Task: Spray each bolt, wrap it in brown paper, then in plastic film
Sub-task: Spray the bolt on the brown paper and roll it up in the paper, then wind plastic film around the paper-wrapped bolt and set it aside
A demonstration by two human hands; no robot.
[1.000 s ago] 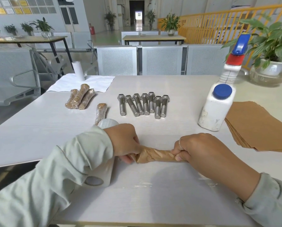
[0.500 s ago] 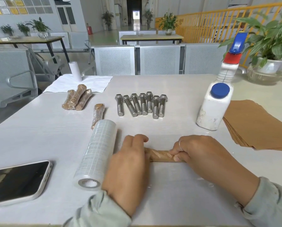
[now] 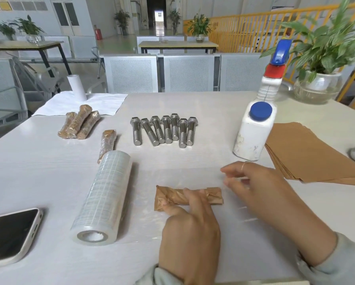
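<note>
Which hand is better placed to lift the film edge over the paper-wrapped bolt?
Right. The right hand hovers free with relaxed fingers just past the paper-wrapped bolt, above the spread film. The left hand is busy pressing the bolt down, so it should likely keep steadying.

Right grip (image 3: pixel 252 182) now off parcel (image 3: pixel 178 197)

Grey perforated bench seats (image 3: pixel 189 73) behind white table (image 3: pixel 213 103); yellow railing (image 3: pixel 240 33) right; daylit hall.
</note>
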